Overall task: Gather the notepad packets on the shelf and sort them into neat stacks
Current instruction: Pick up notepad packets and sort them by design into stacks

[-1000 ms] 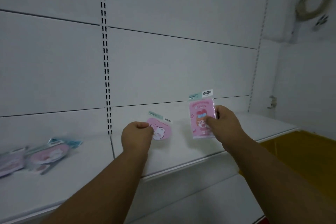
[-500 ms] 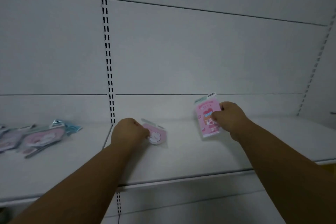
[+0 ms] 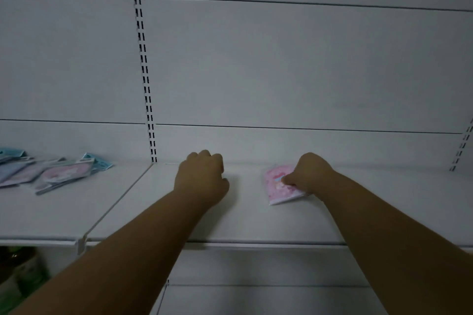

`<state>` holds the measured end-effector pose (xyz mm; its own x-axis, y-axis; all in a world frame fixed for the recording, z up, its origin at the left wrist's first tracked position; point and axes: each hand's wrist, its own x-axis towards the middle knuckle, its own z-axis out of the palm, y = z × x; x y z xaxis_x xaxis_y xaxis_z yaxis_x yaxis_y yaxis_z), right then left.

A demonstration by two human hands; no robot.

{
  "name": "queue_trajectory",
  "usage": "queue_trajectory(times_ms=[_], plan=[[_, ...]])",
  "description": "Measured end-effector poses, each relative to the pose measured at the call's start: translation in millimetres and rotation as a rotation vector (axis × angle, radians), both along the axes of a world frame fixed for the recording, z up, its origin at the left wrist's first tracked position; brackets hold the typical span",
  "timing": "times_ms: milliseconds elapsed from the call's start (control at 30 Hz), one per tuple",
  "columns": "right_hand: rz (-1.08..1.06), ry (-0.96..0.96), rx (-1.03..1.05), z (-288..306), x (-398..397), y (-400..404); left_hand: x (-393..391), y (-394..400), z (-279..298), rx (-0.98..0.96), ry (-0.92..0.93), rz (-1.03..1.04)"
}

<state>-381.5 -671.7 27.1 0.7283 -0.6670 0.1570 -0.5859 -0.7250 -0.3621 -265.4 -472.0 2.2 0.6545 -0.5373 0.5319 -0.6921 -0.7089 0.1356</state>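
Note:
My right hand [image 3: 310, 173] grips a pink rectangular notepad packet [image 3: 277, 190] with a cartoon girl on it and holds it flat on the white shelf [image 3: 256, 225]. My left hand [image 3: 202, 178] is a closed fist resting on the shelf about a hand's width to its left. The rounded pink packet it held a moment ago is hidden under the fist. A loose pile of pink and blue notepad packets [image 3: 60, 176] lies overlapping on the neighbouring shelf board at far left.
A slotted upright [image 3: 146, 84] runs down the white back wall above the seam between the two shelf boards. Another upright [image 3: 460, 151] stands at far right. Green and dark goods [image 3: 20, 276] sit on a lower level at bottom left.
Both hands moved down and forward onto the shelf. The right-hand packet went from upright in the air to lying flat. The left-hand packet disappeared under the fist. The view shifted left.

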Motion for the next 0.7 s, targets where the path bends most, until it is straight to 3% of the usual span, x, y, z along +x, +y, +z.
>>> queue_trajectory(times_ms=[200, 333, 533, 700], plan=[[0.022, 0.093, -0.21, -13.3, -2.7, -4.8, -11.5, -13.2, -11.5, -0.015, 0.029, -0.032], [0.14, -0.017, -0.352, -5.4, 2.0, 18.4, -7.5, 1.6, -13.0, -0.032, 0.014, -0.054], [0.381, -0.275, -0.47, 32.4, 38.8, 115.5, 17.0, 69.3, -8.8, -0.06, 0.007, -0.001], [0.54, -0.334, -0.477, 61.6, 95.9, 233.1, 59.5, 178.9, -8.1, -0.071, 0.074, 0.139]])
